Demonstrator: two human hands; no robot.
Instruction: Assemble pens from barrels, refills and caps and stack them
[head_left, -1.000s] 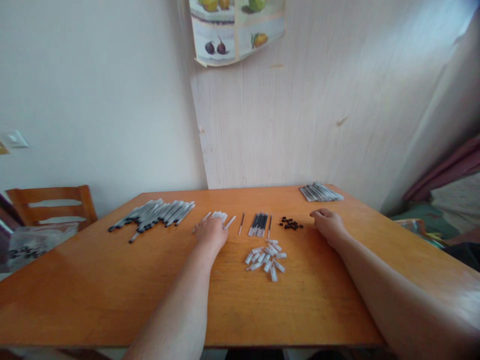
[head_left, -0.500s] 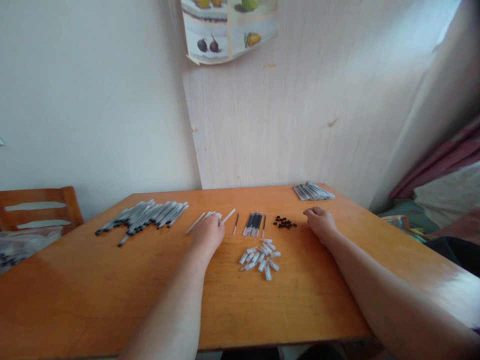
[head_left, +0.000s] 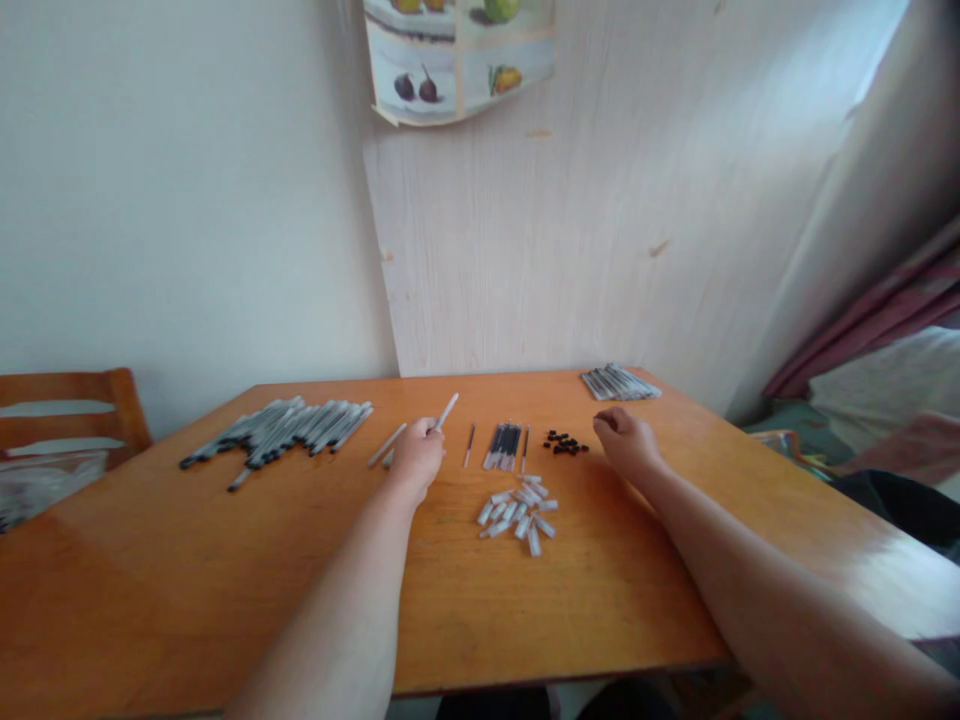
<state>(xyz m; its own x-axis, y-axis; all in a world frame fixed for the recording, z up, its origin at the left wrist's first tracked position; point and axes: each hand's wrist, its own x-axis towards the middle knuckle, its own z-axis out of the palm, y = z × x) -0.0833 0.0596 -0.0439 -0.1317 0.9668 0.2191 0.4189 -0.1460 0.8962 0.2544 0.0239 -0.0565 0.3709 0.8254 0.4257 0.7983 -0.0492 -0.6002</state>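
My left hand [head_left: 418,458] is closed around a white pen barrel [head_left: 448,411], whose far end sticks up past the fingers. More white barrels [head_left: 387,446] lie beneath and beside that hand, partly covered by it. My right hand [head_left: 624,436] is held in a pinch just right of the small black pen plugs [head_left: 564,442]; whatever is between its fingertips cannot be made out. Between the hands, a row of dark ink refills [head_left: 503,447] lies on the table, with a single refill on either side. Nearer to me is a loose heap of whitish pen caps [head_left: 517,512].
Many pens with black ends [head_left: 281,435] are spread at the left of the wooden table [head_left: 300,590]. Another stack of pens [head_left: 619,382] lies at the back right. A wooden chair [head_left: 75,412] stands beyond the left edge, and a wall [head_left: 517,270] rises behind the table.
My left hand has lifted the pen barrel off the others and tilted it more upright. My right hand has shifted slightly left, still pinched. The view has moved a little.
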